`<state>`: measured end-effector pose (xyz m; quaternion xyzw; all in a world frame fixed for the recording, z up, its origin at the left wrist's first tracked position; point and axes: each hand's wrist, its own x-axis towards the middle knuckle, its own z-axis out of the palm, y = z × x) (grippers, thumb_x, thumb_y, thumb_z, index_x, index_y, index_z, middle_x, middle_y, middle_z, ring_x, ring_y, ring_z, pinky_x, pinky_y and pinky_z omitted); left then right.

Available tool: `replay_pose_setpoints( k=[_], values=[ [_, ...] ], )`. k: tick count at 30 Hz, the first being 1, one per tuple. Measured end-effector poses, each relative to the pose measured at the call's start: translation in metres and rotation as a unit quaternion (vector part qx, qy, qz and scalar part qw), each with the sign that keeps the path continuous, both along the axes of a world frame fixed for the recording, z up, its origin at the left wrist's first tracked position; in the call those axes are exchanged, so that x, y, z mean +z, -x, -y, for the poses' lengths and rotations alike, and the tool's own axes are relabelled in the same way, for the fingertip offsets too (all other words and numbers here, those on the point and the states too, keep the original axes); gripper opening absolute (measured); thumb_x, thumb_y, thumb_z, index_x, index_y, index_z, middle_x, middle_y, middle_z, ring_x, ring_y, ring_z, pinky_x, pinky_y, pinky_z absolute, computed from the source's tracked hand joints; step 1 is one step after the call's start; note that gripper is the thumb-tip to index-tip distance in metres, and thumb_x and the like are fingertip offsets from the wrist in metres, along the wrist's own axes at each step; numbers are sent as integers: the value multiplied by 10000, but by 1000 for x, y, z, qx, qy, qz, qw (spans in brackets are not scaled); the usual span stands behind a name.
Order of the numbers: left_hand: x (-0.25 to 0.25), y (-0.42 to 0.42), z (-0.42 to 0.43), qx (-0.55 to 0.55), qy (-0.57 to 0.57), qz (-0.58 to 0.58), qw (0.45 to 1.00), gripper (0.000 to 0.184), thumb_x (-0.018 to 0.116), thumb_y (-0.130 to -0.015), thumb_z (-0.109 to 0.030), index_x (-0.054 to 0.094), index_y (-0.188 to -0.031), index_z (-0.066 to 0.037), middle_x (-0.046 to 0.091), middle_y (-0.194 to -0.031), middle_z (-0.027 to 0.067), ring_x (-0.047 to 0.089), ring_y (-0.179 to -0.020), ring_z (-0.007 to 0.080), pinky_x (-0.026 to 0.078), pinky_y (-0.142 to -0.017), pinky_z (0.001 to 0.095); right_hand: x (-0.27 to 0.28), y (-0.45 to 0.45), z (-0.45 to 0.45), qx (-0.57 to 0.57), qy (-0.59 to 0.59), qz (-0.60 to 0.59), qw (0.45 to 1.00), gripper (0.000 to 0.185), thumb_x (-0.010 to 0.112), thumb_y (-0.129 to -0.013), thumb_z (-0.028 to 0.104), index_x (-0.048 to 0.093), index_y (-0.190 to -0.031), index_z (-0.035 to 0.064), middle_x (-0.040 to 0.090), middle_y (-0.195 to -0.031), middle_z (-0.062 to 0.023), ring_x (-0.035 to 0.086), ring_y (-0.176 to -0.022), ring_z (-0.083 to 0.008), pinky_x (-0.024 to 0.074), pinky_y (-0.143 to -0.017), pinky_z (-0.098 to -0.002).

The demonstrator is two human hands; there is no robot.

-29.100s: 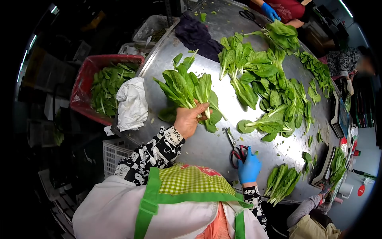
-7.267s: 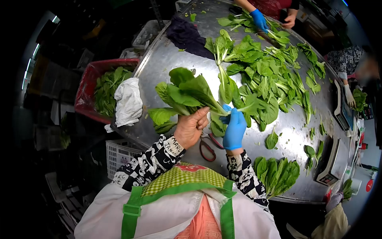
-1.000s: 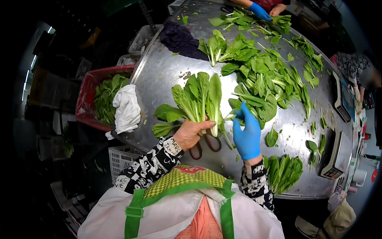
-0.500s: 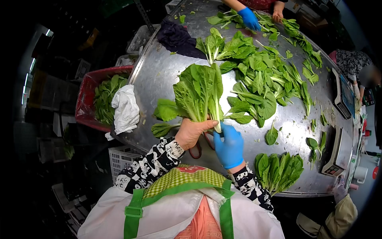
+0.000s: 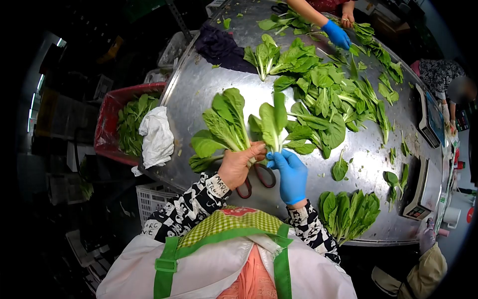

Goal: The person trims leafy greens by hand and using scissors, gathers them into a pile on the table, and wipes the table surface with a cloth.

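My bare left hand (image 5: pixel 237 167) is closed around the stems of a bunch of leafy greens (image 5: pixel 225 122), leaves pointing away from me. Close beside it, my blue-gloved right hand (image 5: pixel 290 175) pinches a smaller piece of leafy green (image 5: pixel 270 124) by its pale stem end. The two portions stand apart at the leaves, with my fingertips nearly meeting. Scissors (image 5: pixel 266 176) with dark red handles lie on the metal table just below my hands, partly hidden by my left hand. Loose leaves (image 5: pixel 201 162) lie left of my left hand.
A large pile of greens (image 5: pixel 323 94) covers the table's middle. A neat bundle (image 5: pixel 348 214) sits near the front edge. Scales (image 5: pixel 417 192) stand right; a red crate (image 5: pixel 105 119) and white cloth (image 5: pixel 157 135) are left. A co-worker's blue-gloved hand (image 5: pixel 337 35) works at the far side.
The single bunch is now split: my right hand has drawn a portion away to the right, while the rest stays in my left. The co-worker's gloved hand has moved right.
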<state>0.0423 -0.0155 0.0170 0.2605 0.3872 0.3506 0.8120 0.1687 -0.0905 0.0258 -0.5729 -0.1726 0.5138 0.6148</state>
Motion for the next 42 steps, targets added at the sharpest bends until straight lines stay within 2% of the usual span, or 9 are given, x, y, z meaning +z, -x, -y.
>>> replay_pose_setpoints(
  k=[11, 19, 21, 25, 28, 31, 34, 38, 42],
  values=[
    [-14, -3, 4, 5, 66, 54, 996, 349, 681, -763, 5, 544, -1082, -38, 621, -968, 53, 592, -859, 148, 485, -737, 265, -13, 17, -11, 46, 10, -16, 999, 236, 544, -894, 141, 582, -1022, -53, 623, -845, -90, 601, -677, -129, 486, -629, -238],
    [20, -4, -4, 148, -154, 1, 977, 390, 640, -806, -27, 487, -1165, -19, 592, -1085, 109, 585, -1000, 222, 493, -812, 311, -24, 14, -39, -39, 32, -219, 974, 268, 587, -860, 231, 583, -940, -24, 630, -783, -98, 610, -622, -150, 471, -577, -245],
    [29, 4, -8, 121, -69, 38, 990, 339, 603, -847, -71, 486, -1159, -9, 579, -1080, 102, 582, -1009, 238, 520, -770, 317, -26, 3, -37, 278, 22, 193, 941, 308, 628, -818, 256, 611, -925, -32, 637, -748, -98, 617, -631, -169, 484, -601, -283],
    [24, 17, -15, 77, -18, 54, 995, 309, 544, -896, -126, 479, -1179, -22, 554, -1117, 96, 581, -1008, 258, 532, -726, 304, -30, -52, -51, 119, 23, 398, 909, 204, 620, -797, 252, 682, -907, 91, 658, -823, -116, 624, -653, -234, 490, -615, -313],
    [20, 19, -14, 83, 13, 79, 993, 307, 516, -904, -98, 457, -1190, -2, 552, -1119, 125, 577, -1003, 262, 539, -735, 308, -41, -112, -36, 27, 99, 624, 775, 150, 571, -794, 195, 679, -888, 147, 651, -807, -115, 623, -705, -299, 499, -627, -381],
    [20, 18, -8, 74, 50, 103, 991, 298, 497, -907, -71, 444, -1187, 15, 555, -1102, 138, 573, -999, 265, 536, -761, 311, -53, -144, -14, 137, 260, 618, 729, 193, 636, -735, 226, 673, -904, 139, 640, -954, -101, 611, -843, -293, 482, -723, -395],
    [15, 15, -6, 17, 87, 129, 988, 280, 496, -906, -63, 460, -1171, 18, 563, -1078, 143, 571, -1001, 262, 527, -792, 314, -57, -144, -5, 58, 234, 719, 651, 235, 669, -704, 232, 671, -913, 123, 596, -1086, -76, 557, -967, -299, 447, -794, -415],
    [19, 11, -2, -29, 87, 138, 986, 278, 492, -903, -50, 463, -1173, 15, 571, -1065, 130, 572, -995, 250, 520, -812, 321, -76, -152, 9, 78, 196, 698, 685, 261, 692, -686, 242, 663, -916, 120, 566, -1110, -71, 518, -981, -303, 423, -777, -432],
    [20, 7, 0, -52, 76, 138, 986, 265, 539, -893, -92, 520, -1111, 57, 575, -1040, 124, 573, -978, 225, 500, -841, 302, -68, -127, 9, 70, 202, 755, 620, 291, 709, -680, 284, 648, -910, 116, 582, -1026, -104, 531, -884, -290, 412, -714, -426]
  ],
)
